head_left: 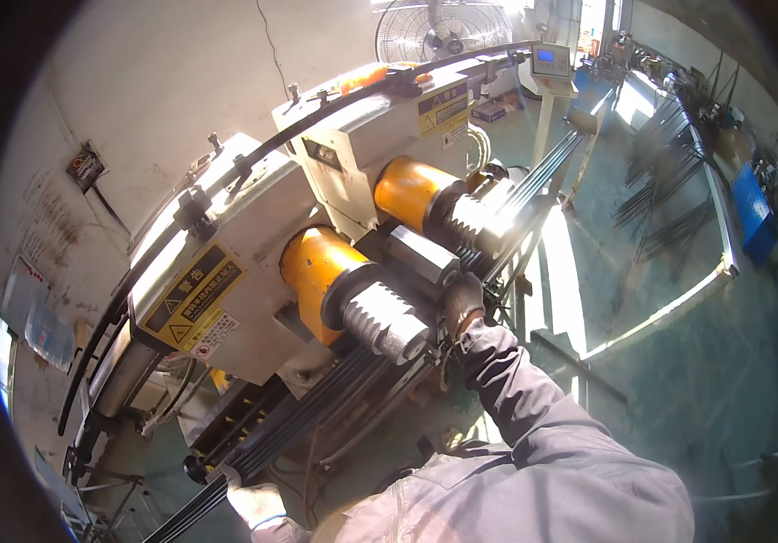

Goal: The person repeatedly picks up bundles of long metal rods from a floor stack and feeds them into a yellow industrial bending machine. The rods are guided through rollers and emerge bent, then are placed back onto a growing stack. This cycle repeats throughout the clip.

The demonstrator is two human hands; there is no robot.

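A bundle of long dark metal rods (316, 398) runs from the lower left, past the front of a bending machine, to the upper right. My left hand (257, 504), in a pale glove, is closed round the rods near the lower left. My right hand (463, 300), in a dark brown glove, reaches between the machine's two heads, beside a grey metal block (420, 255); its fingers look curled, but what they hold is hidden in shadow. On either side are ridged steel spindles, the near one (380, 319) and the far one (479, 222), mounted on orange housings (321, 271).
The white machine body (271, 244) carries warning labels and a curved black rail (316, 113). A control box (550, 60) with a small blue screen stands beyond it, with a large fan (443, 36) behind. Loose rods (665, 172) lie on the floor at right, near a blue panel (753, 213).
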